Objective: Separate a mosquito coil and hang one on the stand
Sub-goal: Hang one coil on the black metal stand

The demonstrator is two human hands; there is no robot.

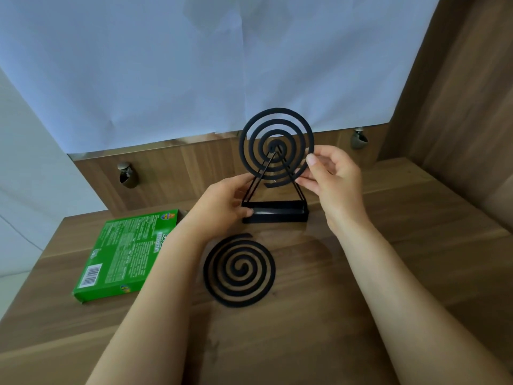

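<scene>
Right hand (331, 176): thumb and fingertips pinch the outer ring of the upright coil (276, 147) at its lower right edge.
Left hand (222, 202): curled around the left corner of the stand (275, 209), fingers on its thin wire frame, thumb on the tray.
Upright coil: matte black spiral, its centre seated on the apex of the stand.
Stand: black metal, triangular wire frame over a shallow rectangular tray, on the counter (374, 273).
Second coil (239, 270): matching black spiral, flat on the counter just in front of the stand.
Counter: wood-grain, brown.
Box (125, 252): flat green cardboard with printed text and barcode, left of the coils.
</scene>
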